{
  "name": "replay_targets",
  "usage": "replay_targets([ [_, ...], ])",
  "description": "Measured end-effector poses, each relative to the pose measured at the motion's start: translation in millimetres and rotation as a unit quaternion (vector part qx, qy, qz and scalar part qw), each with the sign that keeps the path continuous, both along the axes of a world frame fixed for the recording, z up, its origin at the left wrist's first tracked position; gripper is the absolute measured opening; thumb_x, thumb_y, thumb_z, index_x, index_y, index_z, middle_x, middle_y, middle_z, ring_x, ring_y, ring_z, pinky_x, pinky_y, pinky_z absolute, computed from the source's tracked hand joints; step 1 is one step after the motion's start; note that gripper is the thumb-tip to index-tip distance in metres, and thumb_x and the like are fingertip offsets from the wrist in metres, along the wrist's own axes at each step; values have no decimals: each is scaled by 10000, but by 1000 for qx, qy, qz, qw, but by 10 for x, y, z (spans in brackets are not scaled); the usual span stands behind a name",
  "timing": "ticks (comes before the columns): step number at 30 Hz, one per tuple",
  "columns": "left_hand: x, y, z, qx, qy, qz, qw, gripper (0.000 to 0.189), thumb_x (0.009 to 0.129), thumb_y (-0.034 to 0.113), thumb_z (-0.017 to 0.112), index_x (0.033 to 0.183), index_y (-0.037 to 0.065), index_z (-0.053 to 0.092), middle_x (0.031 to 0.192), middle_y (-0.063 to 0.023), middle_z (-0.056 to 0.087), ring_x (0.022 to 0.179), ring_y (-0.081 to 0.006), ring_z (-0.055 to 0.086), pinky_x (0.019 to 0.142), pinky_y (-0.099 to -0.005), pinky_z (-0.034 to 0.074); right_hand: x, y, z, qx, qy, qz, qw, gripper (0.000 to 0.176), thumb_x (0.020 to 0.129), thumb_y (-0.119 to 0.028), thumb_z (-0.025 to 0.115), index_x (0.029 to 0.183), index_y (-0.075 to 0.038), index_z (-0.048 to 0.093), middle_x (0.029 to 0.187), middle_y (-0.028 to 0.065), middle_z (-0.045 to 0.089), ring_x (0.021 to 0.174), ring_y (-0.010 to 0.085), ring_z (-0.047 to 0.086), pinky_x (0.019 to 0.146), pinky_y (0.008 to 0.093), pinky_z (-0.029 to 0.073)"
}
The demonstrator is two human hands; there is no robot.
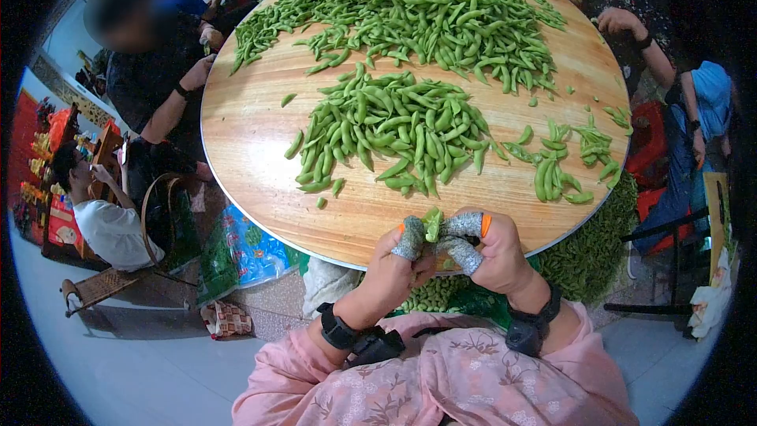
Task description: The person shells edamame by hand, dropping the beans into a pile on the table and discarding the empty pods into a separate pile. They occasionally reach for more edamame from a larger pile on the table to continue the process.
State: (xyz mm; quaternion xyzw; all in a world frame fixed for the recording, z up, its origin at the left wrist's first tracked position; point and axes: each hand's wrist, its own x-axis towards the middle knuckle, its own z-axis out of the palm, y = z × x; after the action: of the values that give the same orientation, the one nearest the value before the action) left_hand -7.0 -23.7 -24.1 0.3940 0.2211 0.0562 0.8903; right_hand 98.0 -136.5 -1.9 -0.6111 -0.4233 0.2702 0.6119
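Observation:
Near the front edge of the round wooden table (260,181), both of my hands meet around a green bean pod (432,223). My left hand (400,256) pinches it from the left, with a grey cover on a finger. My right hand (489,252), with grey covers on its fingers, closes on the pod from the right. Just beyond lies a small pile of green pods (394,126). A much larger heap of pods (426,8) covers the far part of the table. Stems with pods (556,166) lie at the right.
Co-workers sit at the left (146,71) and right (639,24) of the table. Another person in white (118,225) sits farther left. Below the table's right edge is a heap of greens (591,244); a blue bag (248,248) lies below its left edge.

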Motion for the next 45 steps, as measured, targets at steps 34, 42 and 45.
replay_targets([
  [34,8,80,173,166,67,-154,972,122,828,129,467,809,57,563,613,24,498,511,-61,445,425,-187,326,48,-19,-157,8,17,-149,989,140,761,6,515,890,31,563,801,54,593,716,118,547,669,238,446],
  [42,148,539,135,712,20,-11,702,138,731,82,545,829,-16,550,681,-123,541,591,-256,540,535,-333,432,741,-588,-67,-9,-145,-439,887,190,756,5,536,944,30,545,890,69,572,810,125,532,749,249,429],
  [45,298,715,121,812,87,-56,574,115,658,43,544,744,-33,547,703,-198,528,624,-342,538,546,-393,427,606,-640,-88,-18,-38,-360,932,195,758,1,533,950,35,543,877,65,576,796,127,539,736,253,437],
])
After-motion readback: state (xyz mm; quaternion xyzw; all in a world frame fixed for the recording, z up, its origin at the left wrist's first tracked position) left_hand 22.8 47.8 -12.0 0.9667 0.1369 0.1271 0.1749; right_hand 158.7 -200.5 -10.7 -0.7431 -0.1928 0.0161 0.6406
